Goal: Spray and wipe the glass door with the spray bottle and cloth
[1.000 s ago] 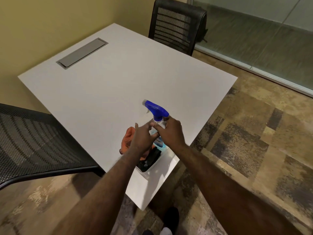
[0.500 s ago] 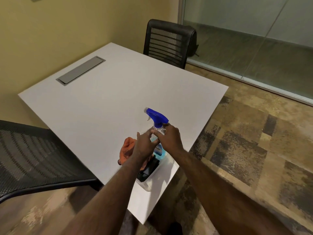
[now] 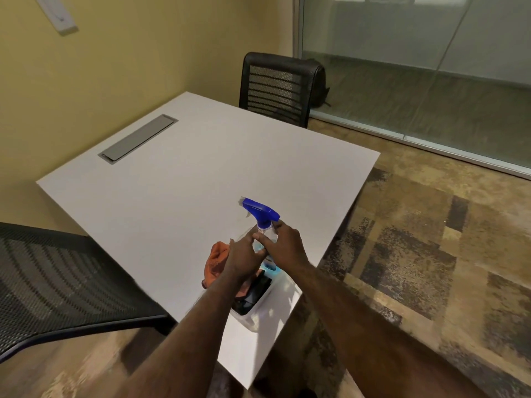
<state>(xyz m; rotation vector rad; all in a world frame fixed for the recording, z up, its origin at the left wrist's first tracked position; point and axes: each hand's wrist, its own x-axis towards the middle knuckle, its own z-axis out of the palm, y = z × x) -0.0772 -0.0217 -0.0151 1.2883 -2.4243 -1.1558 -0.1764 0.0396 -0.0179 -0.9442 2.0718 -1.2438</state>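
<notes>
Both hands on spray bottle (image 3: 263, 222) nr the surface (image 3: 186, 179) front-right corner: right hand (image 3: 283, 248) fingers wrapped on neck, left hand (image 3: 242, 257) fingers half-curled at its side, grip unclear. Orange cloth (image 3: 217, 261) just left, by white tub (image 3: 258, 308) at the edge. Surface beyond bare; glass door (image 3: 431, 73) well apart, open floor (image 3: 431, 239) between.

Your left hand (image 3: 244, 255) and right hand (image 3: 283, 247) are bare, forearms uncovered; no sleeves, gloves or rings show.
</notes>
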